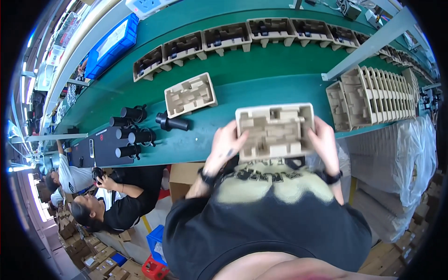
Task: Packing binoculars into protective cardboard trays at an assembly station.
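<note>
The left hand (229, 142) and the right hand (323, 140) are holding together one beige molded-pulp tray (275, 154); each hand grips one short end, with the thumb toward the inner side. This tray is in front of the person's chest, at the near edge of the green tabletop (205, 147), and its compartments face the camera, a little blurred. Whether it touches the tabletop, I cannot tell.

A second pulp tray (190, 94) lies on the tabletop to the left, and just below it there is a black cylindrical device (171, 122). Farther left stands a group of black cylinders (135, 135). Along the back runs a row of trays (227, 47) with dark parts inside. On the right is a stack of nested trays (380, 98). At the left, a co-worker (126, 210) handles a black object (97, 174).
</note>
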Demonstrator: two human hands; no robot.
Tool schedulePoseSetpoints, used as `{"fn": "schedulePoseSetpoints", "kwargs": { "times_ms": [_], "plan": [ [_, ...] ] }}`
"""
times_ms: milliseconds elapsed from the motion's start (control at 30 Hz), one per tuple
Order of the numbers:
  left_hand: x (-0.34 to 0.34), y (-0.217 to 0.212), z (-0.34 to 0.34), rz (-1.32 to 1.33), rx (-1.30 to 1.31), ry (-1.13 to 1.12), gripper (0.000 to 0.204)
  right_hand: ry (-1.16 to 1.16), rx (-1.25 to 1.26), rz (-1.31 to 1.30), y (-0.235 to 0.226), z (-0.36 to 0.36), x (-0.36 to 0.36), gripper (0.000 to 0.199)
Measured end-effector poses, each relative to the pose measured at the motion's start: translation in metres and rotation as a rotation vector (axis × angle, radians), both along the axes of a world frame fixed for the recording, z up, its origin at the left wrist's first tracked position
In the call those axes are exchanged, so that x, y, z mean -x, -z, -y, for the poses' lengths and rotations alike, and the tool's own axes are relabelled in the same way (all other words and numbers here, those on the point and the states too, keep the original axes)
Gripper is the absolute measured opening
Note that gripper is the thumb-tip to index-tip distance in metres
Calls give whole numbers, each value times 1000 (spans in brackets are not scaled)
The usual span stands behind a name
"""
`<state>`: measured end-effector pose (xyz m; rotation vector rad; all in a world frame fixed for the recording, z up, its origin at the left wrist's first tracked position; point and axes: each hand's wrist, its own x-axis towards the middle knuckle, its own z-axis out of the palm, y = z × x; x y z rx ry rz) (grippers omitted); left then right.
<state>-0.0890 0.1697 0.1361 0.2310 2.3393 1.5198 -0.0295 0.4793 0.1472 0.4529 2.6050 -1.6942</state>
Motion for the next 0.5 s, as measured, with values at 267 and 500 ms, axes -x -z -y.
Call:
{"fn": "schedulePoseSetpoints", "kwargs": {
  "times_ms": [267,500],
  "plan": [
    [4,-20,5,135,-210,-250,31,-138,133,40,-41,8,33,54],
    [15,-61,20,-39,-157,-272,31,-265,786,-252,-62,7,53,66]
  ]
}}
